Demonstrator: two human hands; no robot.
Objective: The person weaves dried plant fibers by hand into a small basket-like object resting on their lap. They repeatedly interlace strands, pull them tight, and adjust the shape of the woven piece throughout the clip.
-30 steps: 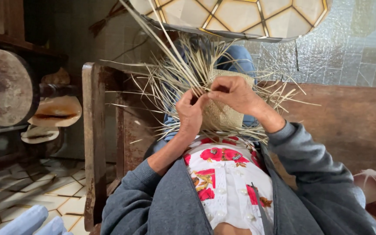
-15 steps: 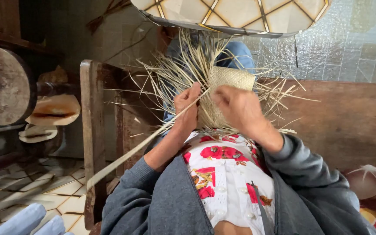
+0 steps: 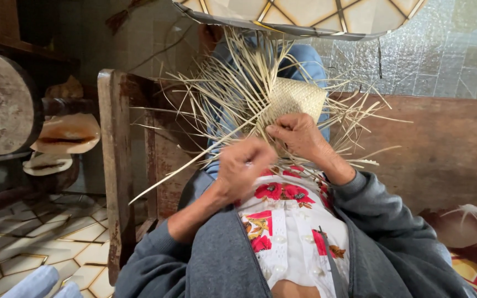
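Observation:
A small square of pale woven straw with many loose strands fanning out sits above my lap. My right hand grips its lower edge, thumb pressed on the weave. My left hand is closed a little lower and nearer to me, pinching one long straw strand that runs down to the left. Both arms wear grey sleeves over a white shirt with red flowers.
A worn wooden chair frame stands at my left. Beyond it are a round wooden block and stacked straw hats. A wooden bench back runs at right. A hat brim overhangs the top. Tiled floor lies below left.
My left hand has pulled down and toward me, drawing a long strand out to the left. My right hand slid lower on the weave, which now shows more above the fingers.

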